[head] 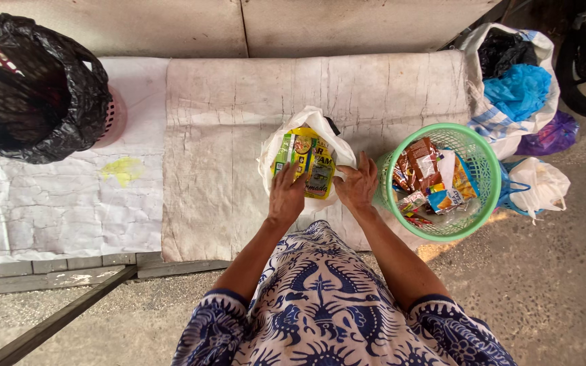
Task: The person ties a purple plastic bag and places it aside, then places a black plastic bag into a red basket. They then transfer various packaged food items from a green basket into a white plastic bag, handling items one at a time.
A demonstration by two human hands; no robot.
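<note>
- Blue-and-white patterned garment [320, 305] is filling the near edge of view; both bare forearms are reaching fwd from it toward the bench
- Left hand [286, 193] is resting palm-down on the yellow-green packets [310, 163], fingers spread fairly wide and pressing, not wrapped round anything
- Right hand [357, 186] is lying on the rt edge of the white plastic bag [306, 125], fingers loosely curled; whether it's pinching the film, cannot tell
- Packets are sitting inside the bag's open mouth, approx. centre of the pale worn sheet [239, 135] covering the bench
- Key relation: packets are lying just ahead of and under the left fingertips, long axis running away from the person, slightly tilted; left hand is the nearer one, right hand is sitting beside at the bag's edge
- Green mesh basket [486, 173] is standing just right of the right hand, holding assorted snack wrappers
- Black-lined pink basket [32, 88] is standing well apart at far left
- White sack [510, 129] w/ blue and black bags inside is standing beyond the green basket, on the ground
</note>
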